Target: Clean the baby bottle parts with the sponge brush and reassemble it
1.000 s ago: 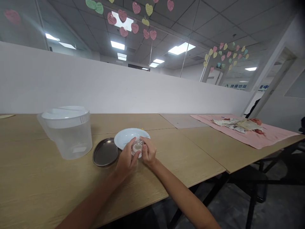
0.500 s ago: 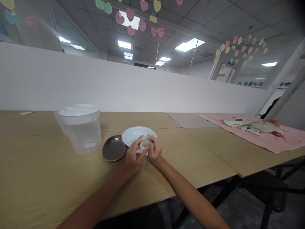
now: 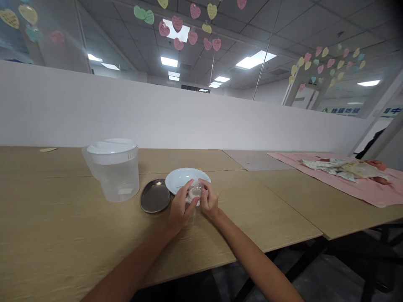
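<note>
Both hands hold a small clear object with a whitish ring, just in front of a pale blue-white bowl. My left hand has its fingers curled round the ring's left side. On the other side, my right hand pinches the clear part. What the clear object is exactly is too small to tell. A dark metal tray lies left of the bowl, close to my left hand.
A lidded translucent pitcher stands at the left on the wooden table. A pink cloth at the right bears a doll-like figure in pale clothes. Behind the table runs a white partition.
The whole view has shifted slightly, so things appear a little further right. Both hands keep hold of the clear object in nearly the same pose.
</note>
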`<act>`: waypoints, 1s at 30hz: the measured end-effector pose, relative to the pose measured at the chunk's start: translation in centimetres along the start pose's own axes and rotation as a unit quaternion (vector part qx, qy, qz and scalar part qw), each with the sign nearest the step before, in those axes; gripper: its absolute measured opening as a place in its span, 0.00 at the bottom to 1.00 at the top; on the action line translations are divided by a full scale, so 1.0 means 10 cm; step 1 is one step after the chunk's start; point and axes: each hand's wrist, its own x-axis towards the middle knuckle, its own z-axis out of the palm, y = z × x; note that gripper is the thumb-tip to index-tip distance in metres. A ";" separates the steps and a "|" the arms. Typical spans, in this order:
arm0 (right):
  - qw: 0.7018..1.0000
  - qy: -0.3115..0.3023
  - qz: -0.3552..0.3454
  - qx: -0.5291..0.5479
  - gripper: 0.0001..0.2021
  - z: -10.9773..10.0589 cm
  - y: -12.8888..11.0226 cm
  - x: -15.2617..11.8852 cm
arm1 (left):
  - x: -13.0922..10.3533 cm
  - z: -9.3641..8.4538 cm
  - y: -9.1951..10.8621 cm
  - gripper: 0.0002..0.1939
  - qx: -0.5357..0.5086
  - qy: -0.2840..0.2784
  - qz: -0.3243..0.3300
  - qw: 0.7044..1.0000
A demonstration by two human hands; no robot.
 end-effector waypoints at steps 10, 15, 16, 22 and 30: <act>1.000 0.002 0.001 0.021 0.16 0.00 0.00 0.00 | 0.00 -0.01 0.01 0.25 -0.006 -0.007 0.002 1.000; 1.000 0.007 -0.007 0.027 0.16 0.00 -0.01 0.01 | 0.00 -0.02 0.02 0.24 -0.006 -0.007 0.001 1.000; 1.000 0.007 -0.008 0.029 0.16 0.00 -0.01 0.01 | 0.00 -0.01 0.01 0.24 -0.006 -0.007 0.001 1.000; 1.000 0.000 -0.003 0.019 0.16 0.00 0.00 0.00 | -0.01 0.01 -0.02 0.25 -0.011 -0.002 0.001 1.000; 1.000 0.002 -0.002 0.027 0.15 -0.01 -0.01 0.01 | 0.01 -0.02 0.01 0.25 -0.017 -0.010 -0.001 1.000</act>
